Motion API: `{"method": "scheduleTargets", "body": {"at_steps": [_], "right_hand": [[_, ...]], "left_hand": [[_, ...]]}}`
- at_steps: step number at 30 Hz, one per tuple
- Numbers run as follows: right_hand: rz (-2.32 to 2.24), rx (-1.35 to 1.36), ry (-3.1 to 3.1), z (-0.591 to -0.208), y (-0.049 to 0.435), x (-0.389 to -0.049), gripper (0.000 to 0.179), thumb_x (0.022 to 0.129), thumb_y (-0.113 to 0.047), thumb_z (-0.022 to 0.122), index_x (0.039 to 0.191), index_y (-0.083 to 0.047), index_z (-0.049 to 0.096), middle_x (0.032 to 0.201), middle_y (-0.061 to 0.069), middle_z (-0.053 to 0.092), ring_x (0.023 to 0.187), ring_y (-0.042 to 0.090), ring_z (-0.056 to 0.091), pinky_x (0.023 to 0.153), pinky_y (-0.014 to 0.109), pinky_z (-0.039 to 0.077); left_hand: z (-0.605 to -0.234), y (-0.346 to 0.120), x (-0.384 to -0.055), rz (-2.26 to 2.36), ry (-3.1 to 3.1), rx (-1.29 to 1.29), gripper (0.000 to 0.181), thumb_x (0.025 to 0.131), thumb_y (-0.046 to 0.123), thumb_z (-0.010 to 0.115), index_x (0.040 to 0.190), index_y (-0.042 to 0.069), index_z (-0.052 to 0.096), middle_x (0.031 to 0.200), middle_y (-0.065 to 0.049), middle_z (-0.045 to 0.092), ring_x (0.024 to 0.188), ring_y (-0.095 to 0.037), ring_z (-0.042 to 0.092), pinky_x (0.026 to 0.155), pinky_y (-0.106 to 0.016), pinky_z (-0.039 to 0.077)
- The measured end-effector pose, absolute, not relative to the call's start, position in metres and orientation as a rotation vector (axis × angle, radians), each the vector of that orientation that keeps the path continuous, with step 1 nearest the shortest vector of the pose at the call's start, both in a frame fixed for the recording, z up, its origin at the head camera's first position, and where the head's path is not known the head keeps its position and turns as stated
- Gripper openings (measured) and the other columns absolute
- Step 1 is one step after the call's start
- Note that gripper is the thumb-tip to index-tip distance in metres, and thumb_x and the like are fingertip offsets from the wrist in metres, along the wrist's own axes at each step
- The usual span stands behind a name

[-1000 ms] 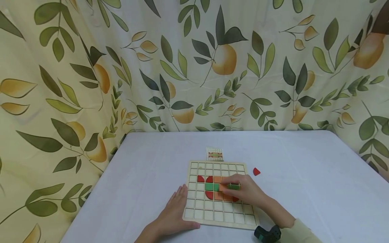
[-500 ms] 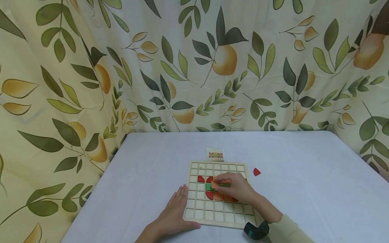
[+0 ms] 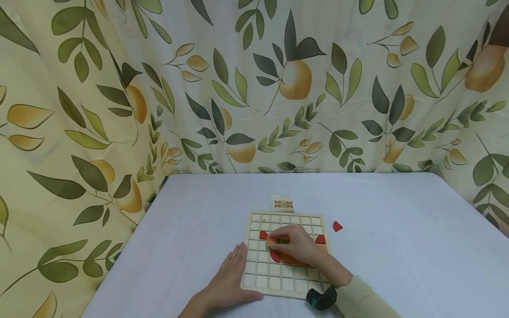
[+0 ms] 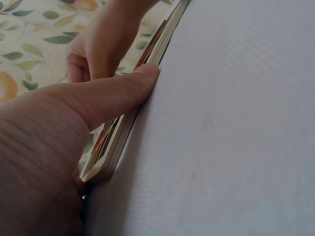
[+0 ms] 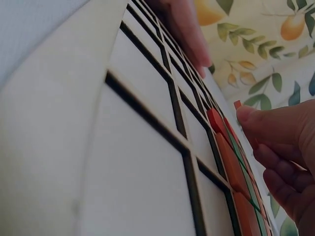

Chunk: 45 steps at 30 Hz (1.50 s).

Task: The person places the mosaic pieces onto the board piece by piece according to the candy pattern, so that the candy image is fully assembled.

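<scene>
A wooden grid board point(image 3: 262, 281) lies on the white table, with red quarter-round tiles point(image 3: 275, 256) and orange tiles point(image 3: 293, 259) set in its cells. My right hand point(image 3: 300, 245) pinches an orange tile point(image 3: 271, 241) between thumb and fingertips, over the left part of the pattern. The right wrist view has this hand point(image 5: 288, 132) close over the green tiles point(image 5: 244, 169), which it mostly covers in the head view. My left hand point(image 3: 226, 280) rests at the board's near left corner, fingers straight along the side and thumb point(image 4: 123, 93) against the front edge.
Just behind the board lies a small pattern card point(image 3: 282, 203). One loose red quarter-round tile point(image 3: 337, 226) sits on the table point(image 3: 397, 247) right of the board. A fruit-and-leaf patterned curtain point(image 3: 254, 88) hangs behind and to the left.
My right hand has moved left across the board with the orange tile, uncovering the red and orange tiles at the right. The left hand stays at the corner.
</scene>
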State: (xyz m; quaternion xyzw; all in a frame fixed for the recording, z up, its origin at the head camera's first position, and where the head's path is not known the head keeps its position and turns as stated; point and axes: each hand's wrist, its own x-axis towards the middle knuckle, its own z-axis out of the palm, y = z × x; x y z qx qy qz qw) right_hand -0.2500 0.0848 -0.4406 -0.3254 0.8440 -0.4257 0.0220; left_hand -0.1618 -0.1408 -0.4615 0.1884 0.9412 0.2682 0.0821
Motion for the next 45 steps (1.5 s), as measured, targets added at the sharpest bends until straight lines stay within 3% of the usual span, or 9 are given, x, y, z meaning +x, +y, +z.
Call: {"method": "scheduleTargets", "body": {"at_steps": [10, 18, 45], "right_hand": [[-1.364, -0.951, 2.654, -0.443, 0.070, -0.249, 0.021, 0.079, -0.019, 0.074, 0.098, -0.009, 0.072, 0.091, -0.005, 0.068, 0.081, 0.007, 0.061, 0.074, 0.023, 0.050], [-1.314, -0.936, 2.705, -0.448, 0.063, -0.250, 0.019, 0.077, -0.018, 0.076, 0.094, -0.012, 0.072, 0.087, -0.008, 0.067, 0.079, 0.006, 0.060, 0.074, 0.024, 0.050], [-1.208, -0.907, 2.757, -0.446, 0.058, -0.247, 0.017, 0.075, -0.017, 0.077, 0.091, -0.011, 0.072, 0.090, -0.006, 0.066, 0.090, 0.013, 0.057, 0.080, 0.035, 0.049]], "left_hand": [[-0.460, -0.141, -0.161, 0.797, 2.810, 0.572, 0.119, 0.068, 0.075, 0.056, 0.146, 0.000, 0.007, 0.152, -0.014, 0.006, 0.138, -0.026, 0.002, 0.108, -0.048, 0.009], [-0.462, -0.141, -0.161, 0.808, 2.816, 0.585, 0.119, 0.068, 0.075, 0.055, 0.146, -0.001, 0.006, 0.152, -0.014, 0.006, 0.138, -0.026, 0.002, 0.108, -0.049, 0.010], [-0.458, -0.140, -0.161, 0.798, 2.808, 0.552, 0.119, 0.068, 0.074, 0.057, 0.147, 0.001, 0.006, 0.153, -0.012, 0.006, 0.139, -0.024, 0.002, 0.109, -0.047, 0.010]]}}
